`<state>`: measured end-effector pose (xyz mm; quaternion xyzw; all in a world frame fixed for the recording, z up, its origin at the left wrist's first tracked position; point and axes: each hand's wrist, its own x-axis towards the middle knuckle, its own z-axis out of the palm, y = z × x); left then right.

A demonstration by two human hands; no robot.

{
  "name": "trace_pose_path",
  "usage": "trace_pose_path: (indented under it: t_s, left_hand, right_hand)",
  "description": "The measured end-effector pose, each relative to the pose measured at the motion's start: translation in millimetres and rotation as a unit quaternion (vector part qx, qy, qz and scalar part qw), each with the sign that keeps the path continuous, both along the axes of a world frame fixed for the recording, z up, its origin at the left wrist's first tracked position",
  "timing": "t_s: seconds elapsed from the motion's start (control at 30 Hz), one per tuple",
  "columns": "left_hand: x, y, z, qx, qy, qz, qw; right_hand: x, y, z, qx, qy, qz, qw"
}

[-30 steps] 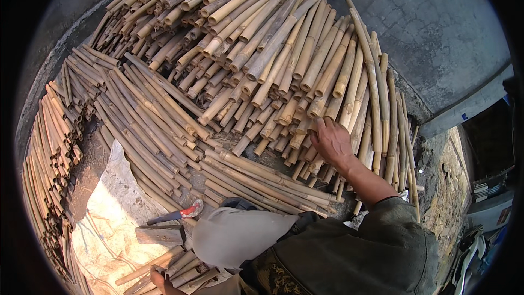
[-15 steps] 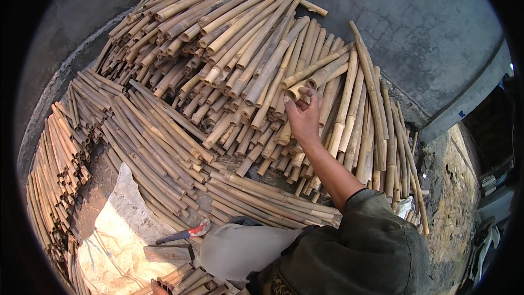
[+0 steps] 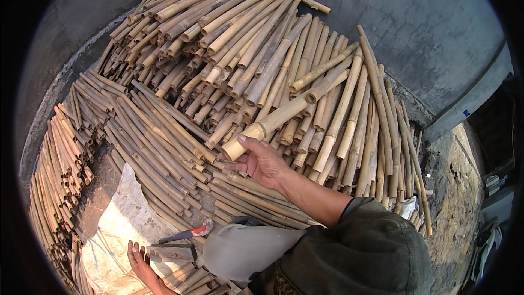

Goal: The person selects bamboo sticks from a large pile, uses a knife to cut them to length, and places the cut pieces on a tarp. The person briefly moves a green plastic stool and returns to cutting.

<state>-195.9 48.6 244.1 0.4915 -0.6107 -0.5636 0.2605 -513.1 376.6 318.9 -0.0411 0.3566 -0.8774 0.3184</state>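
Right hand: palm turned up under the near end of a bamboo pole; thumb over the top, fingers loosely spread below. The right hand [image 3: 265, 165] is grasping the pole, though part of the contact is hidden.
Held pole: the bamboo pole [image 3: 281, 113] slants from the hand at lower left up and right across the big pile. Cut end points lower left; upper stretch passes among other poles, so the far end is hard to pick out.
Left hand: the left hand [image 3: 143, 269] is released, fingers apart, at the lower edge over a pale sheet [image 3: 123, 210], just beside a wooden block [image 3: 170, 253].
Tool: dark handle [image 3: 174, 236] with a red part toward the knee, lying just above the block; exact kind unclear.
Loose poles: several poles [image 3: 191, 279] at the bottom edge, near the left hand, below the block.
Big pile: stacked poles [image 3: 240, 38], cut ends mostly facing the person, against a grey wall [image 3: 409, 38].
Floor rows: more poles [image 3: 150, 139] side by side, between the big pile and the sheet.
Far left: reddish-tan bundle [image 3: 57, 186], open ends showing.
Clothing: dark sleeve [image 3: 382, 246] on the right arm; pale trouser knee [image 3: 240, 248] beside the tool.
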Motion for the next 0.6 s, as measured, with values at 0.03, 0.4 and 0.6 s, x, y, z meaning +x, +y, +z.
trace_pose_path:
  t_s: [0.03,0.4,0.6]
  left_hand:
    - [-23,14,17,-0.029,0.041,-0.074,0.996]
    - [-148,97,82,-0.005,0.222,-0.227,0.948]
    - [-114,37,72,0.064,0.238,0.031,0.969]
  right_hand:
    - [14,-20,-6,0.046,-0.035,0.028,0.998]
    - [54,-73,-52,0.073,0.091,0.299,0.947]
    - [32,-28,-49,-0.127,-0.086,0.087,0.984]
